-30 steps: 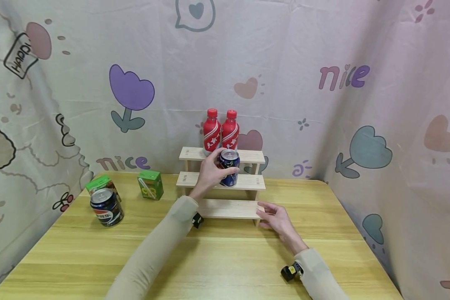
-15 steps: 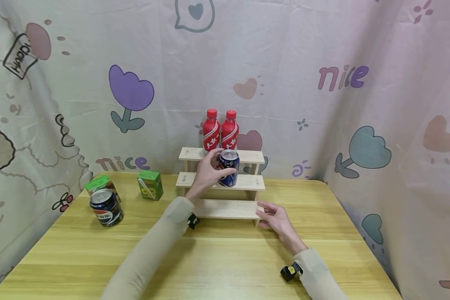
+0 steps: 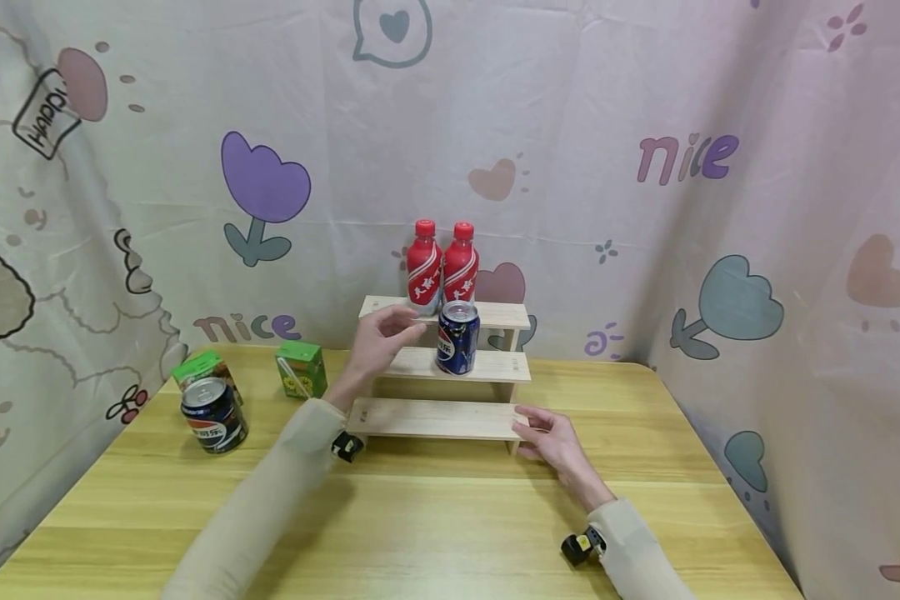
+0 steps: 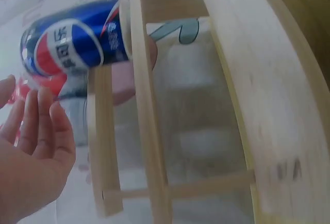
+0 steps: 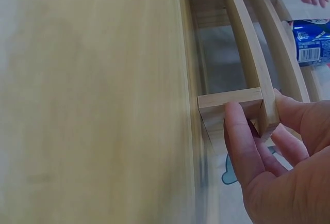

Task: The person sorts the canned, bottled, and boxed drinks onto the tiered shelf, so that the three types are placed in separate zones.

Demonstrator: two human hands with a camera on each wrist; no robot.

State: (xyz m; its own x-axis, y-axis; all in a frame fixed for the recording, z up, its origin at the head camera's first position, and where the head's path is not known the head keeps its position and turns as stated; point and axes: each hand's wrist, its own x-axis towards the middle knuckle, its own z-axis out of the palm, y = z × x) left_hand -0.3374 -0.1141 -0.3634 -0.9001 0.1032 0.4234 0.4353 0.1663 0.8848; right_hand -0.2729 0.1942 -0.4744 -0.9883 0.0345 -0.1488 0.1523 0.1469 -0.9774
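Note:
A blue Pepsi can [image 3: 457,337] stands upright on the middle step of a small three-step wooden display shelf [image 3: 435,418]. Just left of the can is my left hand [image 3: 378,343], apart from it, with loosely bent fingers and nothing in them; the gap also shows between hand [image 4: 36,152] and can [image 4: 77,38] in the left wrist view. My right hand [image 3: 555,440] grips the right end of the lowest step. In the right wrist view its thumb lies over the board and its fingers press the side support [image 5: 229,100]. Two red-wrapped bottles [image 3: 423,271] stand on the top step.
At the table's left, another Pepsi can [image 3: 213,417] stands before a green-topped drink carton [image 3: 206,367], partly hiding it. A second green carton [image 3: 302,371] with a straw stands nearer the shelf. A printed curtain [image 3: 570,100] hangs behind the wooden table [image 3: 450,525].
My left hand has let go of the can and drawn back to the left. The can stays on the middle step. My right hand keeps its hold on the shelf.

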